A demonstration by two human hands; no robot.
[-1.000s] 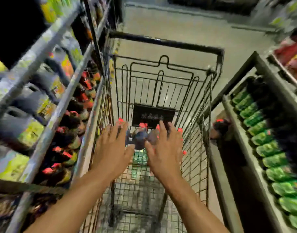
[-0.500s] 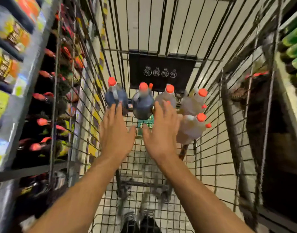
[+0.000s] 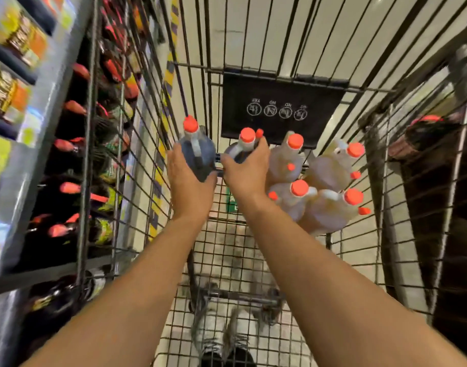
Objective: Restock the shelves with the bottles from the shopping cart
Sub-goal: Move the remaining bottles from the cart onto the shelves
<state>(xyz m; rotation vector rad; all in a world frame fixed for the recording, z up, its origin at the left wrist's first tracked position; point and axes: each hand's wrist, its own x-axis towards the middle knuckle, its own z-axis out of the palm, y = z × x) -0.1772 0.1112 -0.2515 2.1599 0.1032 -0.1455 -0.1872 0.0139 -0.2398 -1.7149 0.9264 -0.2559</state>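
Several orange-capped bottles stand at the far end of the wire shopping cart (image 3: 386,181). My left hand (image 3: 187,181) grips a dark bottle (image 3: 198,152) at the left of the group, fingers and thumb curled round its body. My right hand (image 3: 247,170) grips a second dark bottle (image 3: 241,147) beside it, fingers wrapped over its shoulder. To the right stand pale amber bottles (image 3: 288,160) with handles, packed close together.
Left shelves (image 3: 42,128) hold dark bottles with red caps and yellow-labelled goods above. A black sign panel (image 3: 280,107) hangs on the cart's far wall. A dark shelf unit with a bottle (image 3: 423,133) stands on the right. My shoes (image 3: 221,340) show below the cart.
Both hands reached further into the cart and closed round the two dark bottles, having been open and stretched out above them. The view moved closer to the cart's end.
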